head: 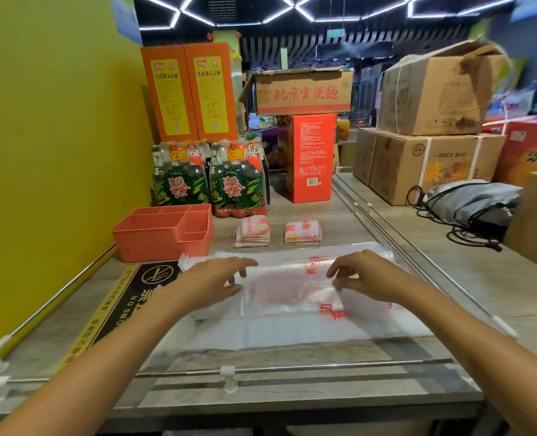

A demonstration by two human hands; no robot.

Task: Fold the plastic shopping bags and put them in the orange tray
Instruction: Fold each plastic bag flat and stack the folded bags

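Bag I'm on (292,297) lies flat mid-counter, toward the near edge, long axis running left–right, parallel w/ that edge. Handle end looks to be at the left, where the film bunches, but can't tell for sure. My left hand (220,278) pinches the edge of the folded-over flap, thumb under and fingers on top; right hand (358,278) pinches the same flap further right, fingertips curled onto it.

Judging by looks: v. light, thin, limp film, slippery on itself, no stiffness, so it won't hold a crease unless pressed. Best to grip at the flap edge w/ both hands spread apart, as now, and keep it taut.

Two folded bags, one (253,231) and another (302,231), sit toward the far edge, still outside the orange tray (163,237), which is at the counter's left edge, just left of them.
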